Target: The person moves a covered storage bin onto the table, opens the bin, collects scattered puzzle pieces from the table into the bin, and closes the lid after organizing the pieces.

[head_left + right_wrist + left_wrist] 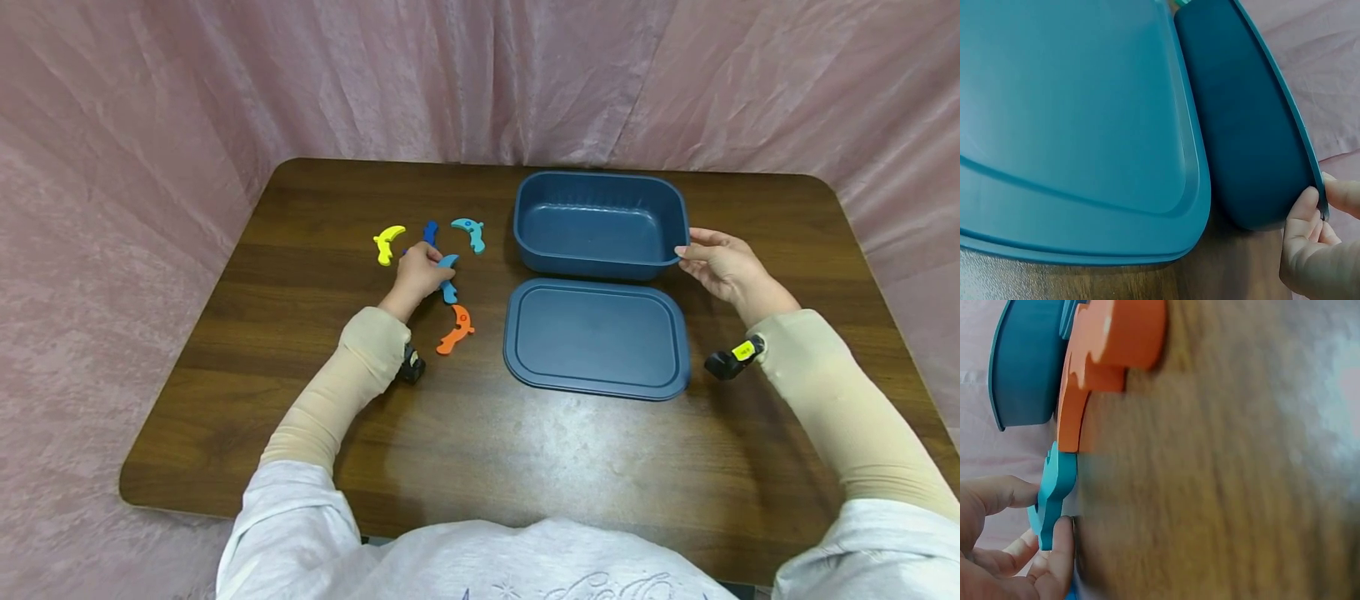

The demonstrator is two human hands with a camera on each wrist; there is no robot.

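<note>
Left hand (417, 271) pinches a light-blue puzzle piece (447, 279) w/ curled fingers, at 9 o'clock from the blue box (600, 223) on the counter (300, 333). Right hand (722, 263) grips the box's rim at 3 o'clock, thumb & fingers closed on it; lid (596, 337) lies at the box's 6.

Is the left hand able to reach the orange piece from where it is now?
Probably yes. The left hand pinches a blue piece, and the orange piece lies just beside it on the table, nothing between.

Head view looks down; wrist views sit close, sharing the lid (596, 337).
</note>
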